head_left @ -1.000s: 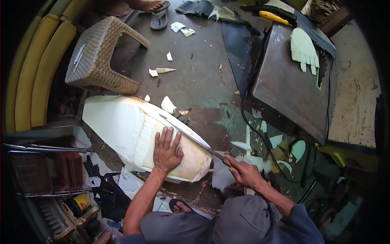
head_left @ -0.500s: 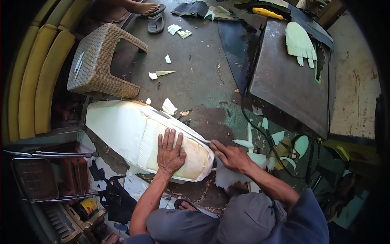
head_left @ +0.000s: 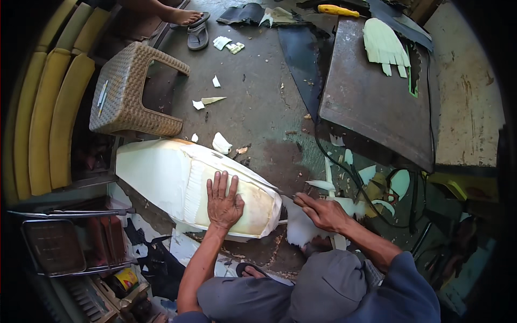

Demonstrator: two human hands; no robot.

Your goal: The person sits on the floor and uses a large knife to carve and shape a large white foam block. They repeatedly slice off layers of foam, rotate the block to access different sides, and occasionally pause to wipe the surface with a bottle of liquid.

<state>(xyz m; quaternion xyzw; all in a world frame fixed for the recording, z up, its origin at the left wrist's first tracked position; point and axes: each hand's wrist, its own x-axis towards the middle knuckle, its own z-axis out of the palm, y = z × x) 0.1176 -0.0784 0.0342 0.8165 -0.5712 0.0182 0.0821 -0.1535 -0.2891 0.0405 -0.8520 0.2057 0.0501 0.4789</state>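
Observation:
A long cream foam seat pad (head_left: 177,183) lies on the concrete floor in front of me. My left hand (head_left: 223,202) presses flat on its near, yellowed end, fingers spread. My right hand (head_left: 323,211) is closed around a thin blade handle, just right of the pad's end; the blade (head_left: 269,188) runs along the pad's upper right edge. A loose white foam offcut (head_left: 301,229) lies under my right hand.
A woven plastic stool (head_left: 132,91) stands beyond the pad. Yellow cushions (head_left: 54,124) line the left. A dark metal sheet (head_left: 371,97) with a pale foam piece (head_left: 385,46) lies to the right. Foam scraps (head_left: 221,142) dot the floor. Another person's foot (head_left: 180,16) and sandals are at the top.
My right hand has drawn the blade back toward me along the pad's edge, ending at the pad's near right corner. My left hand stays pressed on the pad.

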